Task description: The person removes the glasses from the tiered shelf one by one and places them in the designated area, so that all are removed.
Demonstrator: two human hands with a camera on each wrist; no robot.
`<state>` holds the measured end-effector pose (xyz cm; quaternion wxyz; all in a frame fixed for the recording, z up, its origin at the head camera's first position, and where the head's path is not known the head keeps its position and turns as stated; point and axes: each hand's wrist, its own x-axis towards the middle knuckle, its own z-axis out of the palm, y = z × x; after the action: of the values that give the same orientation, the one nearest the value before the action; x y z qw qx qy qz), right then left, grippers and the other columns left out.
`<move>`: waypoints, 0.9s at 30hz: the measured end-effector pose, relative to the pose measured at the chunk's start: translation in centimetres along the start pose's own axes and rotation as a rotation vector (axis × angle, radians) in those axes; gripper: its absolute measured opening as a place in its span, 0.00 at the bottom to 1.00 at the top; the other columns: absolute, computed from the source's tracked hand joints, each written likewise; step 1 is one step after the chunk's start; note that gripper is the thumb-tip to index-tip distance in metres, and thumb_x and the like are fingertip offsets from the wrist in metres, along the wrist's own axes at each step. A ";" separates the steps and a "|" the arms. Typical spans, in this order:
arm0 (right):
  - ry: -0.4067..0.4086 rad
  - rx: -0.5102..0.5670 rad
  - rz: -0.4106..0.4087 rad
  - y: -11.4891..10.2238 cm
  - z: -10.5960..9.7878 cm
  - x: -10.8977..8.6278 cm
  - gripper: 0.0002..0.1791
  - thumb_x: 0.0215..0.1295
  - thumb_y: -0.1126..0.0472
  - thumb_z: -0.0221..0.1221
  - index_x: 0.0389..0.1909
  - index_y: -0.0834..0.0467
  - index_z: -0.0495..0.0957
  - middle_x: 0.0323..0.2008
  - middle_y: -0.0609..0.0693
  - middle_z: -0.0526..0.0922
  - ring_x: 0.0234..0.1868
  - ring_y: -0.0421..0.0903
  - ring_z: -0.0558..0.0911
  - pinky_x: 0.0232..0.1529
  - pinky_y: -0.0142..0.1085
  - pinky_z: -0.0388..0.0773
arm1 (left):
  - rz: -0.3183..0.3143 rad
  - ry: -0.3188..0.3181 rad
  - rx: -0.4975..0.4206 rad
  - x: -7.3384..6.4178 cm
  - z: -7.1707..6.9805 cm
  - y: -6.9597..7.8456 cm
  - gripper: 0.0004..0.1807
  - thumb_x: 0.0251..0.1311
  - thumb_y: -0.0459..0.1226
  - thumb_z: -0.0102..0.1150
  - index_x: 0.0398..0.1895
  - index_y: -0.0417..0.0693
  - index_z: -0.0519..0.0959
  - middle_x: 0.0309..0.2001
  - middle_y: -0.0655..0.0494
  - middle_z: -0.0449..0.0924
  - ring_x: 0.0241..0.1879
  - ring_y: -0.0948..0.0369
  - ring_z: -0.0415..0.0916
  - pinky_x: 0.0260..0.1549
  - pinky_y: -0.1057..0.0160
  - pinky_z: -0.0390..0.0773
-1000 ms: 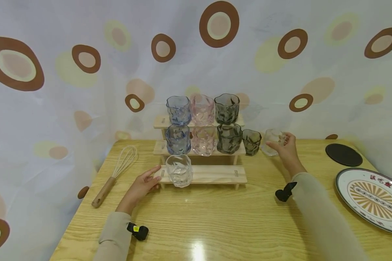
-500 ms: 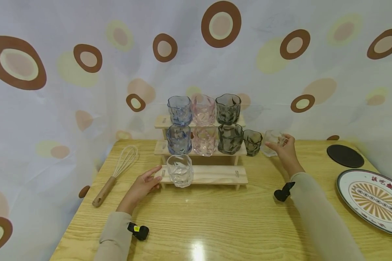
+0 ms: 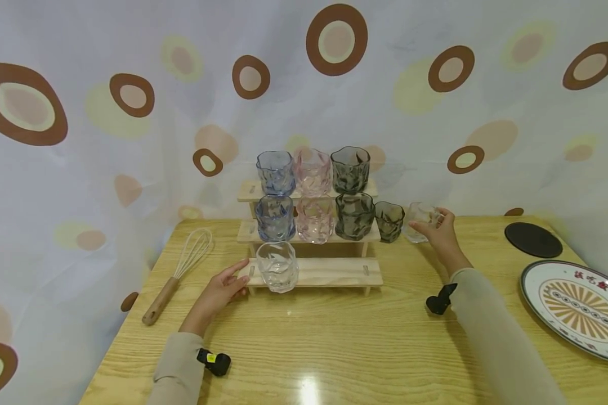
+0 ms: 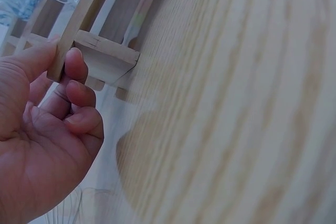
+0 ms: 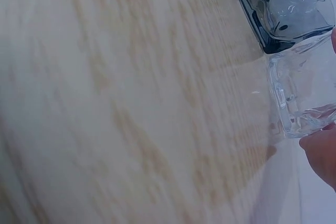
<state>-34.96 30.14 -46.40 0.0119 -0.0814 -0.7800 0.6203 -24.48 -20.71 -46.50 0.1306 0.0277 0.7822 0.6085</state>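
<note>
Clear glass (image 3: 418, 214) barely moves within a second; from afar I judge work paused, right hand (image 3: 442, 235) pinching it beside the smoky cup (image 3: 389, 221), left hand (image 3: 218, 291) pinching the rack (image 3: 334, 271).

Well-filled wooden counter (image 3: 354, 343)

Toward 12 o'clock stands a stepped rack (image 3: 324, 277). Its top shelf (image 3: 244, 193) bears a blue glass (image 3: 276, 175), a pink glass (image 3: 312, 174) and a grey glass (image 3: 351, 171); the middle shelf (image 3: 244, 232), the same trio (image 3: 315, 222); the lowest shelf (image 3: 347, 269), a clear glass (image 3: 277, 269) at its 9 o'clock end. At 1 o'clock stands a small grey glass (image 3: 389, 222), a second clear glass (image 3: 419, 212) just beside it. A whisk (image 3: 167, 291) lies at 9 o'clock, a black disc (image 3: 533, 240) at 2, a plate (image 3: 580, 309) at 3.
</note>
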 end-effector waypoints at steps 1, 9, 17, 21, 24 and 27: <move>0.001 -0.001 -0.002 0.0 0.0 0.0 0.56 0.61 0.47 0.62 0.71 0.52 0.26 0.71 0.61 0.28 0.72 0.60 0.34 0.67 0.56 0.46 | 0.001 -0.001 -0.001 0.0 0.0 0.0 0.31 0.67 0.41 0.54 0.72 0.52 0.60 0.24 0.59 0.73 0.30 0.64 0.73 0.34 0.69 0.73; 0.019 -0.017 -0.004 0.3 -0.1 0.4 0.55 0.61 0.46 0.61 0.72 0.52 0.28 0.72 0.62 0.29 0.72 0.60 0.34 0.67 0.57 0.45 | 0.013 -0.012 -0.016 0.0 0.0 0.1 0.31 0.67 0.40 0.54 0.72 0.51 0.59 0.24 0.58 0.73 0.29 0.64 0.72 0.32 0.69 0.73; -0.007 -0.021 0.003 -0.6 0.0 -0.6 0.56 0.61 0.45 0.61 0.72 0.53 0.26 0.71 0.62 0.27 0.72 0.61 0.32 0.67 0.58 0.43 | 0.009 -0.003 -0.037 0.1 0.2 -0.1 0.30 0.67 0.39 0.54 0.72 0.51 0.60 0.25 0.59 0.73 0.30 0.65 0.73 0.35 0.70 0.75; -0.005 -0.045 -0.012 0.1 0.0 -0.1 0.56 0.62 0.45 0.60 0.72 0.51 0.25 0.72 0.62 0.28 0.72 0.61 0.34 0.66 0.58 0.45 | 0.012 -0.004 -0.036 0.0 0.2 -0.1 0.31 0.67 0.40 0.54 0.72 0.51 0.60 0.25 0.59 0.73 0.29 0.65 0.73 0.34 0.70 0.74; -0.005 -0.048 -0.016 0.1 -0.1 -0.2 0.57 0.62 0.45 0.60 0.72 0.51 0.24 0.72 0.63 0.29 0.72 0.62 0.35 0.66 0.59 0.46 | 0.013 -0.006 -0.031 0.0 0.1 0.0 0.31 0.67 0.40 0.54 0.72 0.51 0.60 0.25 0.59 0.73 0.29 0.65 0.73 0.33 0.69 0.74; -0.002 -0.052 -0.017 0.2 -0.2 -0.5 0.58 0.61 0.44 0.60 0.72 0.51 0.23 0.72 0.63 0.30 0.72 0.62 0.37 0.66 0.58 0.48 | 0.011 -0.007 -0.033 0.0 0.0 0.0 0.31 0.66 0.40 0.55 0.72 0.51 0.60 0.25 0.59 0.73 0.30 0.64 0.73 0.33 0.69 0.74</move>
<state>-34.45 30.28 -46.55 0.0144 -0.0743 -0.7967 0.5996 -24.51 -20.69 -46.48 0.1303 0.0320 0.7716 0.6218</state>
